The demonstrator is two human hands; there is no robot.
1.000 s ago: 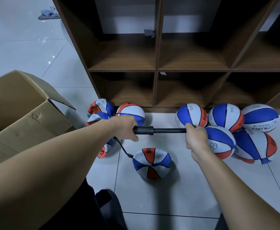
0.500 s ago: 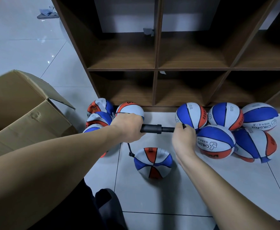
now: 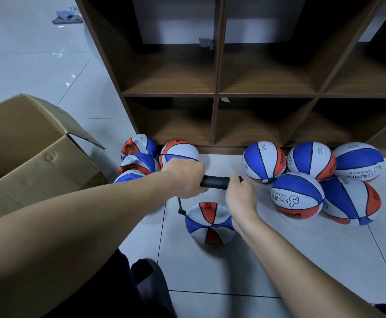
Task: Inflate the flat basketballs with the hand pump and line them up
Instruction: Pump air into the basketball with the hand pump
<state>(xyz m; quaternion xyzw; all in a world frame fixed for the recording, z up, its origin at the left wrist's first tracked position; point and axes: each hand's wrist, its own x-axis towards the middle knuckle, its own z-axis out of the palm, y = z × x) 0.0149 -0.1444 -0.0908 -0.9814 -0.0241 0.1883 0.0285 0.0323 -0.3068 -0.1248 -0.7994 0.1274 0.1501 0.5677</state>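
A black hand pump (image 3: 213, 182) lies level between my hands, above the floor. My left hand (image 3: 184, 180) grips its barrel. My right hand (image 3: 241, 196) grips the handle end, pushed in close to the barrel. A thin black hose (image 3: 180, 206) drops from the pump to a partly filled blue, white and orange basketball (image 3: 207, 223) on the tiles. Several round balls (image 3: 297, 196) cluster at the right by the shelf. Several flat, crumpled balls (image 3: 138, 160) are piled at the left.
A brown wooden cubby shelf (image 3: 217, 95) with bare compartments stands right behind the balls. An open cardboard box (image 3: 38, 161) sits at the left. My dark trouser leg (image 3: 128, 290) shows at the bottom. Cloth scraps (image 3: 67, 16) lie on the far floor.
My right hand has pushed the pump handle leftward into the barrel, so the bare rod between my hands has vanished. The left hand has shifted slightly right and up.
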